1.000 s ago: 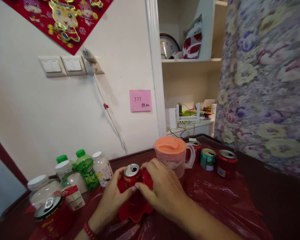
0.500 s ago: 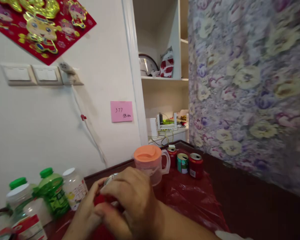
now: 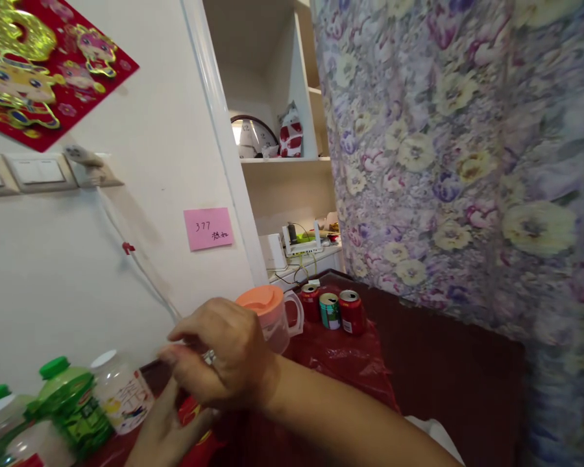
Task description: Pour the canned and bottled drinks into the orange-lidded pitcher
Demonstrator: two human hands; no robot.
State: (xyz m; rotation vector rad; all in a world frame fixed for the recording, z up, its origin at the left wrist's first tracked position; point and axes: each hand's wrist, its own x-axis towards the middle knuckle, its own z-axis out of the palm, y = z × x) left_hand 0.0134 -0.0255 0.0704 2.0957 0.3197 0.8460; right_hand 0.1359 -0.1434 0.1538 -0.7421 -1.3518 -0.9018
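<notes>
My left hand (image 3: 168, 421) is wrapped round a red can (image 3: 189, 410) low in the view, whose top is mostly covered. Above it my right hand (image 3: 221, 353) is curled, thumb and fingers bent toward each other; a small silvery bit (image 3: 209, 357) shows between them, too blurred to make out. Just behind the hands stands a clear pitcher (image 3: 276, 331) with an orange lid.
Two red cans (image 3: 353, 314) and a green can (image 3: 329, 312) stand right of the pitcher on a red plastic sheet (image 3: 340, 363). Green-capped bottles (image 3: 73, 402) and a white-lidded jar (image 3: 121, 392) line the left. A floral curtain (image 3: 448, 162) hangs at right.
My right hand has lifted and shifted left, away from the can in my left hand. The camera view has turned to the right, so the background sits further left.
</notes>
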